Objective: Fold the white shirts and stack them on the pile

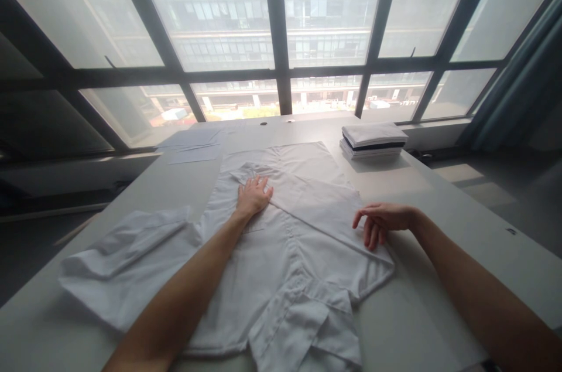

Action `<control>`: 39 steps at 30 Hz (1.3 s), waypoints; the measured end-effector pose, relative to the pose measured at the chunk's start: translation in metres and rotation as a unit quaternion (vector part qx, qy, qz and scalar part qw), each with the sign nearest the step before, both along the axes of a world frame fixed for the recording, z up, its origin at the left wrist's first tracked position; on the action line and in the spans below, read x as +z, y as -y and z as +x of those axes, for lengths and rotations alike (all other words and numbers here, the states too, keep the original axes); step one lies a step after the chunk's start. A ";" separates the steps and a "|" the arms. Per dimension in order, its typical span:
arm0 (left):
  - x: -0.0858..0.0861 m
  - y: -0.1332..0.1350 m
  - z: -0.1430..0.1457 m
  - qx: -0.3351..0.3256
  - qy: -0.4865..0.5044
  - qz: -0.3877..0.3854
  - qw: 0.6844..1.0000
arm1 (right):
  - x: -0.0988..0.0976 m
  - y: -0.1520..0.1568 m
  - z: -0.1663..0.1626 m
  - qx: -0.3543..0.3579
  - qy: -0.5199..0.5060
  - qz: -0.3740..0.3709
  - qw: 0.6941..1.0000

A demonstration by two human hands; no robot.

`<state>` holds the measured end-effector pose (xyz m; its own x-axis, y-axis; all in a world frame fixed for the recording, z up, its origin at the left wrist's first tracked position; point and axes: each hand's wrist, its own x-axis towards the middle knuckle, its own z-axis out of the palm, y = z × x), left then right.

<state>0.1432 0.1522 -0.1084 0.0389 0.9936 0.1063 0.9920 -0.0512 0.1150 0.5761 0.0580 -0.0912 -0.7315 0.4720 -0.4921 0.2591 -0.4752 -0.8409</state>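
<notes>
A white shirt (263, 255) lies spread on the table, with a seam or placket line running down its middle. One long fold of it, apparently a sleeve (316, 196), crosses the body diagonally. Another loose part (132, 255) fans out to the left, rumpled. Bunched cloth (307, 325) lies at the near edge. My left hand (254, 195) rests flat on the shirt's upper middle, fingers spread. By the shirt's right side hovers or rests my right hand (381, 222), fingers loosely bent and apart, with nothing visible in them; whether it touches the cloth I cannot tell.
A stack of folded white cloth with a dark layer (373, 140) stands at the table's back right. Thin pale sheets (193, 145) lie at the back left. The white table (439, 214) reaches to large windows (325, 14). A dark curtain (513, 79) hangs at the right.
</notes>
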 end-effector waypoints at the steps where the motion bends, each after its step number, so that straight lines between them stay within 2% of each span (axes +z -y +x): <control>1: 0.000 0.000 0.000 0.000 0.000 0.001 1.000 | 0.000 0.000 0.000 0.006 0.007 0.001 1.000; 4: 0.000 0.000 0.000 0.001 0.001 0.001 1.000 | -0.001 -0.001 0.004 0.014 0.004 0.003 1.000; 7: 0.001 0.001 0.000 0.001 0.004 -0.003 1.000 | -0.003 -0.001 0.007 -0.025 -0.055 0.019 0.998; 11: 0.002 0.001 0.001 0.000 0.008 -0.004 1.000 | -0.005 -0.003 0.004 -0.155 -0.148 0.075 0.974; 15: 0.002 0.001 0.001 0.000 0.008 -0.006 1.000 | -0.006 -0.009 -0.006 -0.313 -0.163 0.086 0.932; 18: 0.002 0.000 0.001 0.003 0.006 -0.007 1.000 | -0.008 -0.013 -0.010 -0.365 -0.175 0.077 0.911; 27: 0.003 0.001 0.001 0.002 0.003 -0.006 1.000 | -0.010 -0.018 -0.010 -0.421 -0.219 0.078 0.877; 39: 0.004 0.001 0.002 0.005 0.007 -0.011 1.000 | -0.013 -0.019 -0.008 -0.399 -0.211 0.068 0.890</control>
<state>0.1450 0.1512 -0.1047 0.0277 0.9961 0.0842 0.9908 -0.0385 0.1299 0.5679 0.0773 -0.1044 -0.2425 0.9583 -0.1508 -0.4676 -0.2517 -0.8474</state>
